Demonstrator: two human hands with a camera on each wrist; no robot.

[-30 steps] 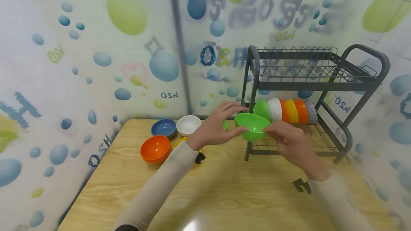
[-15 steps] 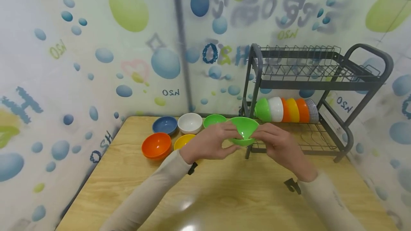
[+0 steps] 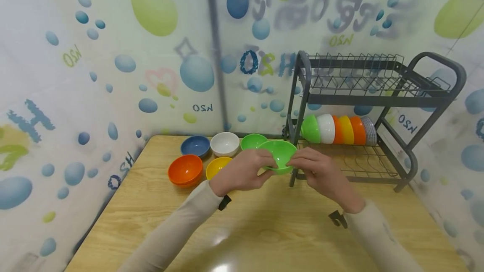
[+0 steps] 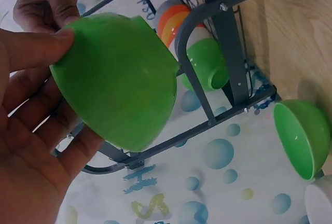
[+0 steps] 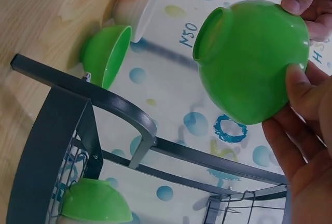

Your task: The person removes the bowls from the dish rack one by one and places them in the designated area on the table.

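Observation:
A green bowl [image 3: 281, 153] is held up in front of the rack's left side, its inside tipped toward me in the head view. My left hand [image 3: 243, 170] pinches the left rim between thumb and fingers. On the other side my right hand [image 3: 321, 171] grips the rim the same way. From the left wrist the bowl's smooth outer wall [image 4: 119, 84] shows; from the right wrist its foot ring [image 5: 211, 35] does. Behind the held bowl, a second green bowl [image 3: 252, 140] sits on the table, partly covered.
Left on the table [image 3: 264, 230] stand a blue bowl [image 3: 195, 146], a white bowl [image 3: 224, 144], an orange bowl [image 3: 185, 170] and a yellow bowl [image 3: 216, 166]. The two-tier dark rack [image 3: 372, 100] stands at right, with several bowls [image 3: 338, 130] on edge in a row on its lower shelf.
Both hands have carried the green bowl leftward, away from the rack and nearer the bowls on the table. Their hold on the rim has shifted slightly. The row of bowls in the rack looks the same.

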